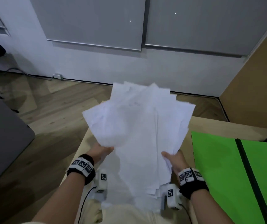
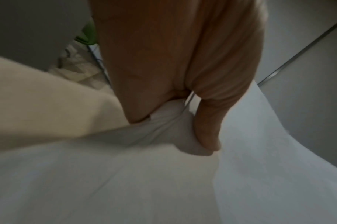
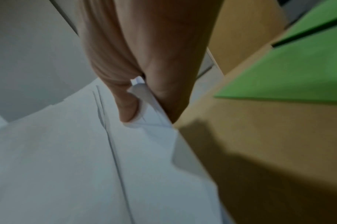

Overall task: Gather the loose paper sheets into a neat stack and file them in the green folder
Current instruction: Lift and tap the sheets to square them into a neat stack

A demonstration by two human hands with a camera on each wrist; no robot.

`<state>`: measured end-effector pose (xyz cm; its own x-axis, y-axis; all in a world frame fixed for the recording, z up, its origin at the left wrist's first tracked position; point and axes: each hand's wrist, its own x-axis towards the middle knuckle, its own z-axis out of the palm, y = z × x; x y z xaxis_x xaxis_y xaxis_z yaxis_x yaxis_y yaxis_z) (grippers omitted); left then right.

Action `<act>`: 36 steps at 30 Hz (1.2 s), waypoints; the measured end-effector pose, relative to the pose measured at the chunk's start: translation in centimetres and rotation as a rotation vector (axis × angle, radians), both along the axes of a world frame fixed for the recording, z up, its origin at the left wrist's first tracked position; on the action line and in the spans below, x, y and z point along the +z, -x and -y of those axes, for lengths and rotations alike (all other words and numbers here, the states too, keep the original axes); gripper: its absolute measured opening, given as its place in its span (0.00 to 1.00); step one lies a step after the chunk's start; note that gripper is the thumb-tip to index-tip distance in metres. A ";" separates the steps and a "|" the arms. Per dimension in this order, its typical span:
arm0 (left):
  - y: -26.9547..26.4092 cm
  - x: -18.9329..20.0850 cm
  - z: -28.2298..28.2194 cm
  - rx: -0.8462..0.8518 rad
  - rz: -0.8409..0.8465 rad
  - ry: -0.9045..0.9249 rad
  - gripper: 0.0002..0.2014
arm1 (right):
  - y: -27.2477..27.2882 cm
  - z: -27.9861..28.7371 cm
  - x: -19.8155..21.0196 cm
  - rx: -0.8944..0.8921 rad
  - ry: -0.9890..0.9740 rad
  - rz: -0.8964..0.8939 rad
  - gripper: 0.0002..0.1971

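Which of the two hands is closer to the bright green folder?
The right hand, pinching the white paper sheets beside the green folder; the left hand holds their far edge.

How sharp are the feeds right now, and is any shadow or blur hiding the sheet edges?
Head view: paper sheets motion-blurred, fanned edges smeared; green folder sharp. Left wrist view: soft, dim; left hand fills the frame. Right wrist view: blurred, a dark shadow across the table beside the right hand.

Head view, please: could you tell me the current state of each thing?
White paper sheets: lifted, fanned unevenly, not squared.
Green folder: lying open on the light wooden table, no sheets inside.
Left hand: grips the sheets' left edge.
Right hand: grips their right edge.
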<state>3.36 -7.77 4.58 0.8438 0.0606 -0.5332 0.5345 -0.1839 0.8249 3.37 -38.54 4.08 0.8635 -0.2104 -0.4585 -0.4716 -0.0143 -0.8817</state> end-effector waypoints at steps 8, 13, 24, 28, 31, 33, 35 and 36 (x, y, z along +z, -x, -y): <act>-5.1 10.7 0.4 0.088 0.428 0.057 0.19 | -2.8 0.5 14.9 -0.094 -0.087 0.390 0.06; -5.0 10.4 0.7 0.103 0.373 0.065 0.33 | -3.0 -0.5 13.3 -0.058 -0.139 0.390 0.09; -3.7 12.9 3.1 0.089 0.461 0.105 0.15 | -3.9 -0.6 12.9 -0.114 0.041 0.349 0.13; -3.4 12.2 2.5 0.023 0.398 0.117 0.17 | -3.1 -0.1 11.7 -0.071 -0.023 0.268 0.25; -3.5 11.8 3.4 0.029 0.409 0.099 0.16 | -3.2 -0.4 11.5 -0.052 -0.023 0.248 0.42; -3.6 11.7 3.5 0.064 0.415 0.107 0.17 | -3.3 0.0 11.6 -0.104 -0.080 0.277 0.31; -3.5 11.5 3.1 0.048 0.389 0.110 0.18 | -3.1 0.5 11.6 -0.088 -0.110 0.286 0.26; -3.4 11.3 2.9 0.024 0.372 0.099 0.19 | -3.1 0.8 11.5 -0.065 -0.115 0.294 0.26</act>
